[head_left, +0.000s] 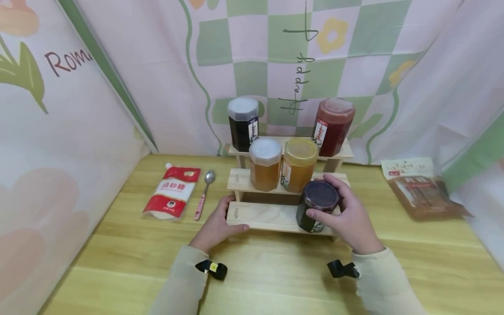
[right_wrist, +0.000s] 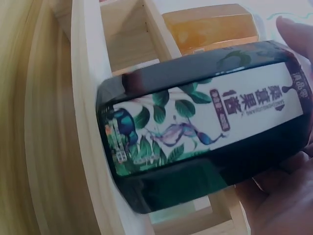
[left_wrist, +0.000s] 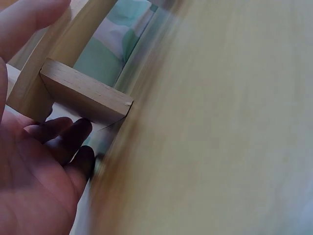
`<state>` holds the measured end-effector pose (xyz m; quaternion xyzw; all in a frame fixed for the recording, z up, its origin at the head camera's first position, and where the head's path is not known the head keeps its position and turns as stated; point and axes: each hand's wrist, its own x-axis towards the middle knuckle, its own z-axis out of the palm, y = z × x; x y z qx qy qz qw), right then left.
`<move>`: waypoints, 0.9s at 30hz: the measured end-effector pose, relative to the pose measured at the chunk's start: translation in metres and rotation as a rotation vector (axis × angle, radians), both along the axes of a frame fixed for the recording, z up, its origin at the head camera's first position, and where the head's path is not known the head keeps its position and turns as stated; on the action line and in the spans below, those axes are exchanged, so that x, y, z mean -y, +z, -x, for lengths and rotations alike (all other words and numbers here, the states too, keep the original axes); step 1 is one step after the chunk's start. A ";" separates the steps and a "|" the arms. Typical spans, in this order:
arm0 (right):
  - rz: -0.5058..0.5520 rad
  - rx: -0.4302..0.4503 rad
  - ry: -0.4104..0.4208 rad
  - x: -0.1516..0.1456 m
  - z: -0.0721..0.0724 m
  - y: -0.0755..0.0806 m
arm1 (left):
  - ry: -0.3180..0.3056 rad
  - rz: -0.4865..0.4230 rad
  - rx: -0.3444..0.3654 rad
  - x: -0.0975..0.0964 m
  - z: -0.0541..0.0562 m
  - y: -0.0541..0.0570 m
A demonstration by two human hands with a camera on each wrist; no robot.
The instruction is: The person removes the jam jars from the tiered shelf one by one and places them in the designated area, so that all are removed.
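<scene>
My right hand (head_left: 350,217) grips a dark purple jar of jam (head_left: 315,208) between thumb and fingers. The jar is upright at the right end of the lowest board of a three-tier wooden display rack (head_left: 267,215). In the right wrist view, the jam jar (right_wrist: 195,122) shows a white label with green leaves, its base at the board's edge. My left hand (head_left: 218,225) holds the left end of that lowest board, thumb at the front and fingers curled behind. The left wrist view shows the fingers (left_wrist: 73,142) beside the rack's wooden end (left_wrist: 85,93).
Two amber jars (head_left: 265,168) stand on the middle tier. A dark jar (head_left: 243,127) and a red jar (head_left: 334,129) stand on the top tier. Left of the rack lie a red-and-white sugar bag (head_left: 172,192) and a spoon (head_left: 204,192); a brown packet (head_left: 425,192) lies right.
</scene>
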<state>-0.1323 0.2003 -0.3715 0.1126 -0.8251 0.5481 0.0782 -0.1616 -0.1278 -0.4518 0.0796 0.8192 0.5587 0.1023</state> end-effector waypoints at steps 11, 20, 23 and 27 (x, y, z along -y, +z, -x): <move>0.024 0.028 -0.106 0.001 -0.006 0.000 | 0.000 -0.031 0.023 0.000 0.001 -0.003; -0.020 -0.050 -0.156 -0.008 -0.012 -0.004 | 0.004 -0.041 0.027 0.001 0.001 -0.005; -0.037 -0.056 -0.157 -0.012 -0.015 -0.001 | 0.012 -0.035 0.027 0.002 0.001 -0.005; -0.031 -0.095 -0.141 -0.016 -0.017 0.002 | 0.014 -0.030 0.020 0.002 0.001 -0.005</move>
